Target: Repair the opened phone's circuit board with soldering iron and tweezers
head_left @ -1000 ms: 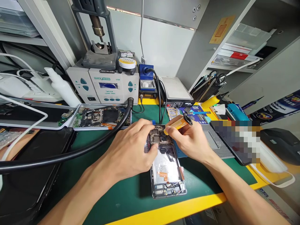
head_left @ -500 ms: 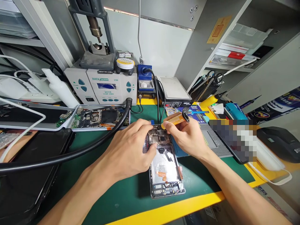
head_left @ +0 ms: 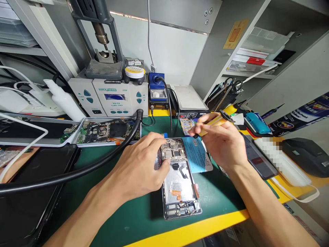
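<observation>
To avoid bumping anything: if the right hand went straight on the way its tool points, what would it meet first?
Likely the phone board. From the right hand, the yellow tool points left and down, across a corner of the blue card. Height is unclear, so the card could come first.

The left hand and right hand are bare, as are both tapering forearms.

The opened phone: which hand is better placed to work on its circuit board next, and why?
Probably the right hand: it holds the yellow tool to the right of the circuit board, while the left hand grips the left side of the phone.
</observation>
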`<state>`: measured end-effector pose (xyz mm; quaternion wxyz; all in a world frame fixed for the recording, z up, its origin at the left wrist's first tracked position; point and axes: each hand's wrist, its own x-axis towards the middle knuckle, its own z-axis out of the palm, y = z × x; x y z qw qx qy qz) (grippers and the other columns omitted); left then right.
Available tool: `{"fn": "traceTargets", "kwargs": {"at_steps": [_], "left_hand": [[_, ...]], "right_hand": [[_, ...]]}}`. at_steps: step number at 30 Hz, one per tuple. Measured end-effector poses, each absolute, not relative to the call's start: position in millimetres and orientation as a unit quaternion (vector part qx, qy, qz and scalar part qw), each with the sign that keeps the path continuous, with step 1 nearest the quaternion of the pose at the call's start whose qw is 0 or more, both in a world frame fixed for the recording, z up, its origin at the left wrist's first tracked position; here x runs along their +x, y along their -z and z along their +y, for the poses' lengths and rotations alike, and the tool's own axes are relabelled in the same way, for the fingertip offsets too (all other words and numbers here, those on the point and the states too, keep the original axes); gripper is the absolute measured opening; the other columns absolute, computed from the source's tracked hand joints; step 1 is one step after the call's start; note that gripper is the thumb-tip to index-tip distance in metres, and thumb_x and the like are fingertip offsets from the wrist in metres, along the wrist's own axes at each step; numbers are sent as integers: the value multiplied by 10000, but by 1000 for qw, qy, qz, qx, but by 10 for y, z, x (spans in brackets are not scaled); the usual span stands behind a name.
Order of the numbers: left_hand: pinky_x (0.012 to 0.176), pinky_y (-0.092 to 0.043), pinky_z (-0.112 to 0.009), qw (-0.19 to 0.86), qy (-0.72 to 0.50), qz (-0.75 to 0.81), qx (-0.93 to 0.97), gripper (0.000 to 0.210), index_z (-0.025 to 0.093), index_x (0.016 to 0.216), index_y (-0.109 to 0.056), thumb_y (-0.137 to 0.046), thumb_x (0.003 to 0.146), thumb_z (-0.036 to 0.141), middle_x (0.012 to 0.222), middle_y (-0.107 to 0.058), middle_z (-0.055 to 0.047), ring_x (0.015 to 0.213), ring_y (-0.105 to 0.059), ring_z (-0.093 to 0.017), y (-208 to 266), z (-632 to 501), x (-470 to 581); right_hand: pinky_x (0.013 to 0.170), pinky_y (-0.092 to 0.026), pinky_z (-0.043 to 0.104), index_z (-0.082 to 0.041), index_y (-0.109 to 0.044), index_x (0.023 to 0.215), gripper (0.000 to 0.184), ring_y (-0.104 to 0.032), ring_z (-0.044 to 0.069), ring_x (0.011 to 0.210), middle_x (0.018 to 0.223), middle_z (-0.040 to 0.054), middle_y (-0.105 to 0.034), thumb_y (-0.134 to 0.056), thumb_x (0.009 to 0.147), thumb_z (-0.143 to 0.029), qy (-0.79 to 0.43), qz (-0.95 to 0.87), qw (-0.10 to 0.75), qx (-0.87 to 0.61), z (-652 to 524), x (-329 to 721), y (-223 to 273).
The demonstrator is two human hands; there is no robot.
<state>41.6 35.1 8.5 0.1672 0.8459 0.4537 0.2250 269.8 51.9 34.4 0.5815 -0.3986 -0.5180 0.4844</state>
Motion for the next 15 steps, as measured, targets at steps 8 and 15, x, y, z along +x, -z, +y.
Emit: {"fn": "traceTargets", "kwargs": {"at_steps": [8,15], "left_hand": [[1029,-564,-469,162,-231,451,846,368,198,1260,-611,-539,930,343,1366,-620,-70,1179,-658,-264,-79,356,418],[1026,-564,-471,147,-235,451,848,365,189,1239,-624,-542,924,354,1347,-626,-73,1169,-666,-268,-70,360,428]], "right_hand": [[747,-550,448,-234,-560,594,536,-507,204,630,629,48,-468,-390,917,-626,-607,-413,536,-417,553,2502,-650],[574,-448,342,-229,-468,470,436,-421,151,496,512,21,-405,-461,849,-445,-672,-345,567,-328,653,2231,-478]]}}
